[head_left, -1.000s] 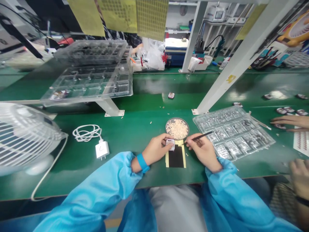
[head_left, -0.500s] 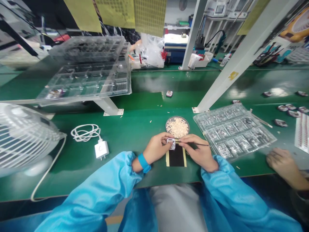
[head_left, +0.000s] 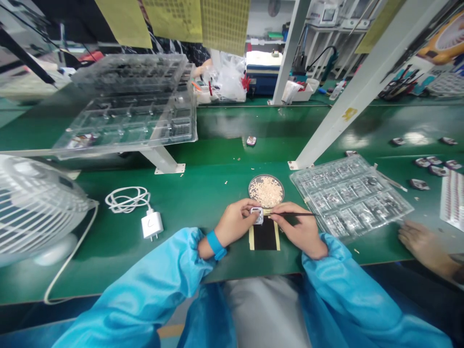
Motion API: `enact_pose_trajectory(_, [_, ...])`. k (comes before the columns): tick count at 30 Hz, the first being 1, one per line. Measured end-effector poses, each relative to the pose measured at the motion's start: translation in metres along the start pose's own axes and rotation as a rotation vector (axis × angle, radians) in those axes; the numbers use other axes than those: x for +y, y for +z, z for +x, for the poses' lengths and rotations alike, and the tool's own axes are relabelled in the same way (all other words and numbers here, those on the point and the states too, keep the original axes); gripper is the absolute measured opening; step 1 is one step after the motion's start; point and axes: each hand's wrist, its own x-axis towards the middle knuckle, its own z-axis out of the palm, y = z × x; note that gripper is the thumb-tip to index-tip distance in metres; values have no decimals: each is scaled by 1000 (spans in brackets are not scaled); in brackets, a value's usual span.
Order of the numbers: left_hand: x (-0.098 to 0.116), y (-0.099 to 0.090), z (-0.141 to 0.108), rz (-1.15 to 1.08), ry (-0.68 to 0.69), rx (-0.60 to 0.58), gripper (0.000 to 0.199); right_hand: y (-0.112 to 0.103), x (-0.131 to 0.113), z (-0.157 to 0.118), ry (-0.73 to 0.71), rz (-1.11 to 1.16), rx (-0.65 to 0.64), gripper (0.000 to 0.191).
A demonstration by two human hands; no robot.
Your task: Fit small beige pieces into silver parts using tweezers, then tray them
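Note:
My left hand (head_left: 237, 220) is closed on a small white square casing (head_left: 257, 216), held upright over the top of a black mat (head_left: 266, 234) with pale tape along its sides. Pinched in my right hand (head_left: 297, 228) is a pair of dark, thin tweezers (head_left: 292, 214), their tips pointing left toward the casing's edge. Whether the tips touch it I cannot tell. Just beyond both hands lies a round dish (head_left: 266, 190) full of tiny pale and dark pieces.
A clear compartment tray (head_left: 353, 198) with parts lies right of my hands, near another person's hand (head_left: 424, 241). On the left are a white charger (head_left: 152, 225) and a fan (head_left: 39, 208). A slanted metal post (head_left: 358, 92) rises at the right. Several small units (head_left: 419, 184) lie farther right.
The tweezers have tilted slightly in my right hand, while my left hand keeps the casing in place. The other person's hand at the right has shifted a little. The view has turned very slightly.

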Motion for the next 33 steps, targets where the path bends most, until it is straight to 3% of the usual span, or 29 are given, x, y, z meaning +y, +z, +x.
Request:
enact_pose_trajectory(7, [1, 0, 1, -51, 2, 0, 22, 0, 2, -1, 33, -17, 20, 6])
enact_pose_trajectory(17, [3, 1, -1, 11, 6, 6, 27, 1, 1, 1, -103, 39, -2, 14])
enact_pose_trajectory(33, [6, 0, -4, 150, 82, 5, 27, 0, -1, 3, -154, 15, -44, 21])
